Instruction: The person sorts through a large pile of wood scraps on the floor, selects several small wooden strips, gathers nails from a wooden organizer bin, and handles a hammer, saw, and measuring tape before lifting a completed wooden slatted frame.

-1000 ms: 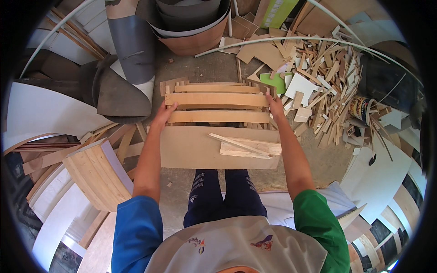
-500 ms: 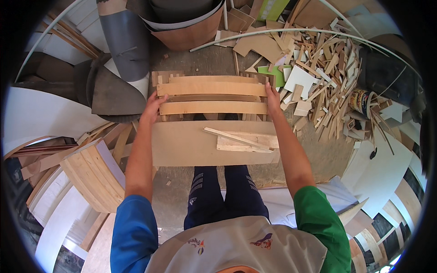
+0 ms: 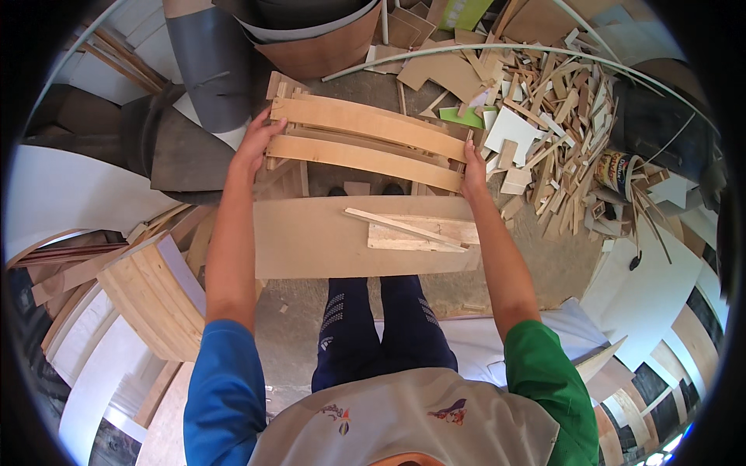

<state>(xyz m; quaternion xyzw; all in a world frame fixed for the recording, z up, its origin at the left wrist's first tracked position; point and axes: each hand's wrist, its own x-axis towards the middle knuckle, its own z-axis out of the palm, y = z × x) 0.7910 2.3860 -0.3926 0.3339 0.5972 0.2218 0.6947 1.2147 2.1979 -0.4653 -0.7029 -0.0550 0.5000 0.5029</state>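
Observation:
I hold a small stack of long, slightly curved wooden slats (image 3: 365, 140) out in front of me, tilted down to the right. My left hand (image 3: 255, 144) grips its left end and my right hand (image 3: 472, 165) grips its right end. Just below the slats a wide plywood board (image 3: 311, 241) lies across in front of my legs. On the board's right part rest a rough pale plank piece (image 3: 423, 233) and a thin wooden strip (image 3: 404, 228).
A heap of wood offcuts (image 3: 559, 124) covers the floor at the right, with a small tin (image 3: 618, 171) beside it. Rolled grey and brown sheets (image 3: 206, 70) stand at the top left. A block of stacked laminated boards (image 3: 151, 299) lies at my left. White panels (image 3: 645, 287) lie at the right.
The slat stack has moved farther away from me and tilted, its left end now higher than its right. Both hands kept their grip on the ends.

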